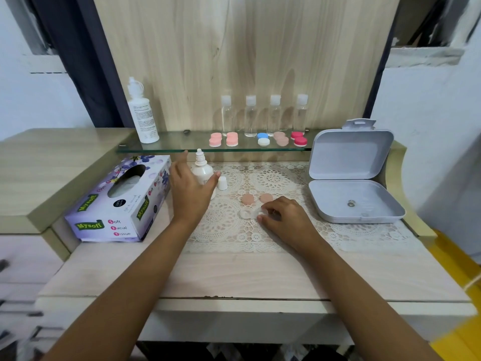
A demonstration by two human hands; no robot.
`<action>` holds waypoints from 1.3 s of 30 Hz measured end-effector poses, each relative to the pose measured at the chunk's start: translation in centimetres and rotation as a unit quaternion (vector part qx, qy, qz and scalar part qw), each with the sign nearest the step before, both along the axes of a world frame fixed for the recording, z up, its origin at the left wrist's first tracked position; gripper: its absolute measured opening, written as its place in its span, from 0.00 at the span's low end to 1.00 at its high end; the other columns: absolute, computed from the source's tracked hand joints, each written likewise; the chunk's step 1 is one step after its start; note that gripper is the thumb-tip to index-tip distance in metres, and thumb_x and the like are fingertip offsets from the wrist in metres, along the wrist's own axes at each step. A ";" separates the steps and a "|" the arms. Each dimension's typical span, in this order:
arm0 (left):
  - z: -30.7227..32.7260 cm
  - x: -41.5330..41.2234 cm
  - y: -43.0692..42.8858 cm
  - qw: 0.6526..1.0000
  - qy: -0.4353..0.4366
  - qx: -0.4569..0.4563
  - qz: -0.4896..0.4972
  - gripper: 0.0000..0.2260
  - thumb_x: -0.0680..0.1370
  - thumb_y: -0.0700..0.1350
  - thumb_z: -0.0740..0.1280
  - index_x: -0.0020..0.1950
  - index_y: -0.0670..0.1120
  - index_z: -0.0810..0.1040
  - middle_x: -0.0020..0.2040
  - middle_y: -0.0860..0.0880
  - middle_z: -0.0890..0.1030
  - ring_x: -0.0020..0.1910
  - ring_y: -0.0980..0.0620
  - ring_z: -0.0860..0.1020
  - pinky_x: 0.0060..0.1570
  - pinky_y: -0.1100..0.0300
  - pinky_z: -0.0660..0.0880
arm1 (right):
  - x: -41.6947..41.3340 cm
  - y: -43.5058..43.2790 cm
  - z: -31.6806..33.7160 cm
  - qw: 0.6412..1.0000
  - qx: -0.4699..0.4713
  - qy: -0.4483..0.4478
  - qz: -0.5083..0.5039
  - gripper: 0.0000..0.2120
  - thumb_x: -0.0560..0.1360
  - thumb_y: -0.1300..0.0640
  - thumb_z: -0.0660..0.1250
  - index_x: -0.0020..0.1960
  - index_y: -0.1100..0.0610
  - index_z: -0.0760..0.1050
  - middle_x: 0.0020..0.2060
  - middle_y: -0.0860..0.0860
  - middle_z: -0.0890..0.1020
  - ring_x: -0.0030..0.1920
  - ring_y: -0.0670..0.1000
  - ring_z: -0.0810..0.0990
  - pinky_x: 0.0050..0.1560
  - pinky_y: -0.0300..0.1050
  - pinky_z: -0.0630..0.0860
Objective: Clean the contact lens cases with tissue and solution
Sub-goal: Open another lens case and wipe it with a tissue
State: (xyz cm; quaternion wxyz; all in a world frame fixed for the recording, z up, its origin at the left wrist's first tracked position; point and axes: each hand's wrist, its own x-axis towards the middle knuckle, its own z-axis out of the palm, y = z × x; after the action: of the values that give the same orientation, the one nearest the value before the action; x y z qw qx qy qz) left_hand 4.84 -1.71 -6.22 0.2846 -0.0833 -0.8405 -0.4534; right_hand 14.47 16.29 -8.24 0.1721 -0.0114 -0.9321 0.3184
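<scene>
Four clear bottles (250, 118) stand at the back of the glass shelf (177, 145), an open grey box (352, 157) just right of it, a lace mat (273, 179) below it.

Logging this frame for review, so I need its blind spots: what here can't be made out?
Head view:
Dropper bottle: lower body hidden behind left grip; contact unclear.
Clear case: one well covered by right grip.
Tall bottle label: too small to read.
Metal bit in open box: too small to identify.
</scene>
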 end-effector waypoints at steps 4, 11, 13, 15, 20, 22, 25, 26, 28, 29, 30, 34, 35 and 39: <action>1.0 1.7 1.4 0.981 0.171 -0.092 0.005 0.21 0.74 0.49 0.67 0.63 0.42 0.71 0.58 0.40 0.72 0.58 0.43 0.70 0.58 0.54 0.65 | 0.1 0.1 -0.1 1.000 0.004 0.005 0.000 0.10 0.72 0.53 0.67 0.52 0.55 0.79 0.43 0.47 0.74 0.51 0.52 0.72 0.49 0.43 0.67; 0.9 0.7 3.4 0.958 -0.070 -0.208 -0.184 0.10 0.77 0.45 0.65 0.57 0.45 0.80 0.52 0.48 0.76 0.48 0.52 0.75 0.46 0.64 0.66 | 0.0 0.0 -0.2 1.000 0.000 0.008 -0.001 0.10 0.72 0.53 0.68 0.51 0.55 0.79 0.44 0.49 0.75 0.51 0.53 0.72 0.50 0.44 0.67; 0.9 0.3 3.8 0.946 -0.143 -0.233 -0.172 0.14 0.77 0.48 0.66 0.60 0.45 0.78 0.55 0.47 0.78 0.48 0.53 0.74 0.46 0.63 0.66 | -0.1 0.1 -0.2 1.000 0.002 0.004 -0.003 0.12 0.72 0.52 0.68 0.53 0.55 0.79 0.47 0.51 0.77 0.52 0.53 0.72 0.52 0.44 0.68; 1.0 -0.1 4.2 0.933 -0.201 -0.243 -0.172 0.16 0.75 0.51 0.68 0.59 0.45 0.78 0.55 0.47 0.79 0.50 0.52 0.75 0.46 0.62 0.68 | -0.1 0.1 -0.2 1.000 0.005 0.001 -0.002 0.12 0.72 0.52 0.68 0.54 0.56 0.79 0.48 0.52 0.78 0.52 0.53 0.72 0.52 0.44 0.68; 1.6 -0.5 5.0 0.910 -0.257 -0.276 -0.172 0.11 0.71 0.52 0.72 0.44 0.45 0.79 0.41 0.47 0.78 0.37 0.50 0.73 0.38 0.58 0.70 | -0.1 0.3 -0.3 1.000 0.004 0.000 -0.002 0.12 0.72 0.51 0.67 0.53 0.55 0.79 0.47 0.50 0.77 0.52 0.52 0.72 0.51 0.43 0.67; 1.8 -0.5 5.1 0.908 -0.263 -0.278 -0.173 0.12 0.71 0.48 0.72 0.47 0.40 0.81 0.43 0.44 0.81 0.35 0.51 0.74 0.36 0.57 0.72 | -0.2 0.3 -0.4 1.000 0.005 0.000 -0.003 0.12 0.72 0.51 0.67 0.54 0.55 0.79 0.45 0.49 0.75 0.52 0.52 0.72 0.50 0.42 0.66; 1.9 -0.5 5.0 0.912 -0.257 -0.265 -0.180 0.11 0.72 0.45 0.69 0.48 0.39 0.81 0.42 0.45 0.81 0.36 0.51 0.75 0.35 0.58 0.72 | -0.3 0.3 -0.4 1.000 0.010 0.001 -0.004 0.13 0.72 0.51 0.67 0.54 0.55 0.79 0.47 0.50 0.77 0.53 0.52 0.72 0.49 0.42 0.66; 1.9 -0.4 4.8 0.914 -0.255 -0.254 -0.188 0.10 0.72 0.45 0.68 0.47 0.40 0.81 0.42 0.46 0.81 0.36 0.51 0.76 0.36 0.59 0.73 | -0.3 0.3 -0.4 1.000 0.010 0.001 -0.004 0.13 0.72 0.51 0.67 0.54 0.55 0.79 0.48 0.50 0.77 0.53 0.52 0.72 0.50 0.42 0.66; 1.9 -0.2 4.4 0.913 -0.247 -0.244 -0.213 0.07 0.73 0.45 0.67 0.46 0.43 0.81 0.43 0.50 0.81 0.38 0.55 0.77 0.39 0.60 0.74 | -0.2 0.3 -0.5 1.000 0.009 0.002 -0.004 0.13 0.72 0.51 0.67 0.55 0.55 0.79 0.49 0.50 0.77 0.53 0.52 0.72 0.50 0.42 0.67; 2.0 0.0 4.2 0.910 -0.240 -0.249 -0.227 0.06 0.73 0.45 0.67 0.47 0.45 0.81 0.44 0.51 0.81 0.39 0.57 0.76 0.39 0.61 0.73 | -0.2 0.3 -0.5 1.000 0.009 0.002 -0.004 0.13 0.72 0.51 0.67 0.55 0.55 0.79 0.49 0.51 0.78 0.53 0.52 0.72 0.51 0.42 0.67; 2.1 0.3 3.9 0.907 -0.233 -0.255 -0.241 0.06 0.73 0.45 0.67 0.47 0.46 0.80 0.44 0.53 0.80 0.40 0.58 0.76 0.39 0.63 0.72 | -0.2 0.3 -0.5 1.000 0.008 0.002 -0.004 0.13 0.72 0.51 0.67 0.55 0.55 0.79 0.49 0.51 0.78 0.53 0.52 0.72 0.51 0.42 0.67; 2.3 1.2 2.8 0.889 -0.209 -0.289 -0.286 0.11 0.73 0.46 0.67 0.54 0.47 0.78 0.48 0.53 0.78 0.46 0.57 0.76 0.41 0.67 0.70 | -0.2 0.2 -0.4 1.000 0.006 0.002 -0.005 0.13 0.72 0.51 0.68 0.55 0.55 0.79 0.50 0.52 0.78 0.53 0.53 0.72 0.52 0.43 0.67; 2.1 1.4 2.6 0.886 -0.207 -0.293 -0.292 0.11 0.73 0.46 0.67 0.55 0.47 0.78 0.48 0.54 0.78 0.46 0.57 0.76 0.41 0.67 0.70 | -0.1 0.2 -0.4 1.000 0.008 0.001 -0.004 0.13 0.72 0.51 0.67 0.55 0.55 0.78 0.50 0.52 0.78 0.53 0.52 0.72 0.52 0.43 0.68; 1.8 2.2 1.8 0.884 -0.204 -0.284 -0.310 0.10 0.73 0.46 0.65 0.54 0.50 0.78 0.50 0.55 0.77 0.46 0.59 0.75 0.42 0.68 0.69 | -0.2 0.2 -0.4 1.000 0.012 0.000 -0.005 0.13 0.72 0.51 0.67 0.55 0.55 0.79 0.50 0.52 0.78 0.53 0.53 0.72 0.53 0.44 0.68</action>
State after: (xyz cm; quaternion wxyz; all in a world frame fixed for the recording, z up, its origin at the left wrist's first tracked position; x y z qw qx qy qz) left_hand 7.08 0.11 -4.46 -0.0845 -0.3227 -0.9040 -0.2674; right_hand 14.30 16.46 -8.63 0.1736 -0.0140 -0.9359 0.3063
